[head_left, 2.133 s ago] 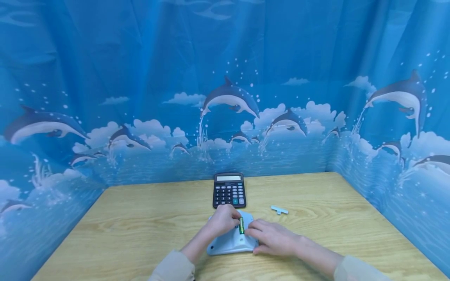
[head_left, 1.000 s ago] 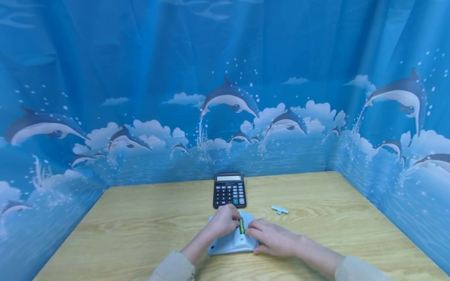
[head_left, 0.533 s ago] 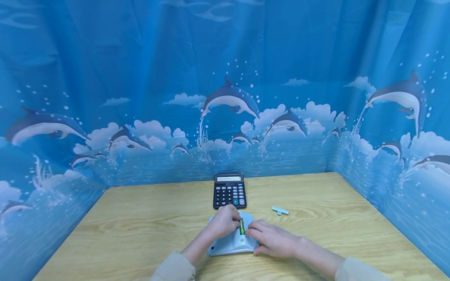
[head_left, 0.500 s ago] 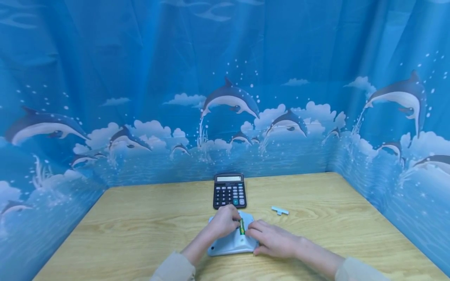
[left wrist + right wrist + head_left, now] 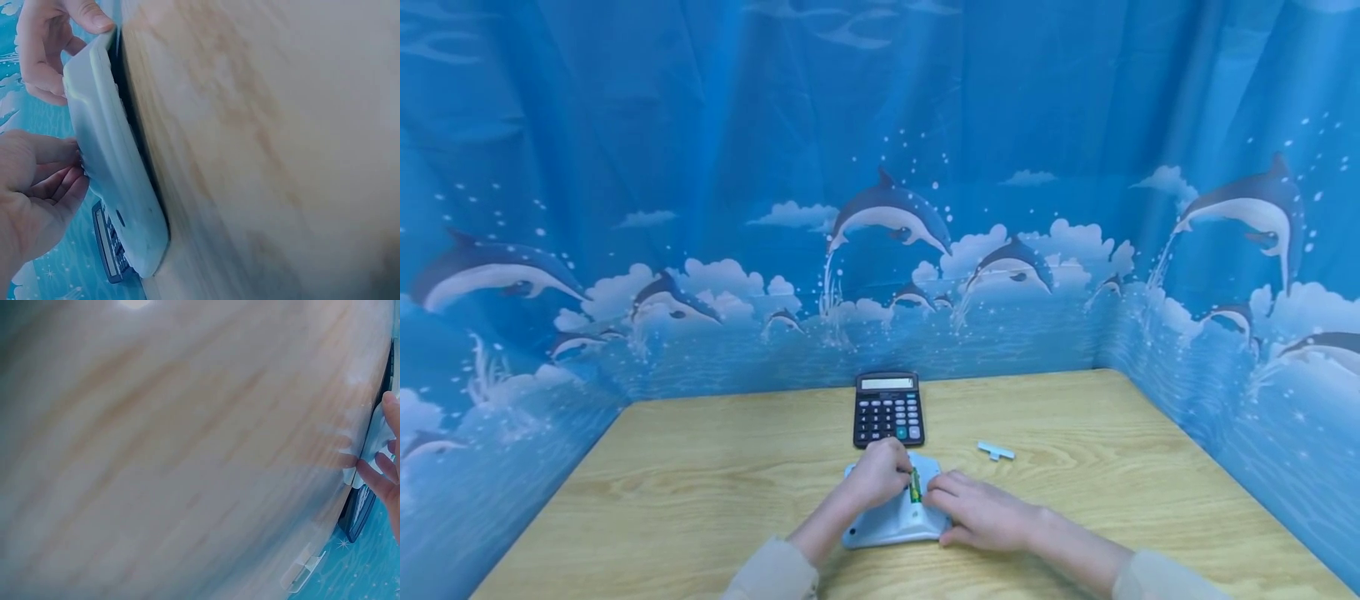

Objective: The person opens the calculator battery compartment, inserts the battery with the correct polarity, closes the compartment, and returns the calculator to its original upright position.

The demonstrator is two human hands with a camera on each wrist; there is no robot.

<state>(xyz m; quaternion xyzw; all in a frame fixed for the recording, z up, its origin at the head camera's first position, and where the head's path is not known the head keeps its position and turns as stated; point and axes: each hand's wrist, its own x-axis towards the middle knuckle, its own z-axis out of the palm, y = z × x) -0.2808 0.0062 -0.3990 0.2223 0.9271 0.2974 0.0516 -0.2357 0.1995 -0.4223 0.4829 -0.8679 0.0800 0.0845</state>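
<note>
A pale blue, wedge-shaped device (image 5: 891, 525) lies back side up on the table, with small bumps along its underside in the left wrist view. In a slot in its back sits a green battery (image 5: 915, 486). My left hand (image 5: 877, 473) reaches over from the left, thumb and fingertips brought together at the battery's far end; the fingers hide part of the slot. From the right, my right hand (image 5: 981, 510) grips the device's edge, fingers on top near the battery and thumb low at the near corner. A pale blue battery cover (image 5: 996, 451) with a tab lies beyond the right hand.
A black calculator (image 5: 889, 408) stands face up just behind the device, its display toward the back. The wooden table (image 5: 715, 475) ends at a blue dolphin-print curtain (image 5: 737, 208) at the back and sides.
Both hands, the device and the cover keep nearly the same places. The battery's visible side looks slightly different, with its bright markings shifted.
</note>
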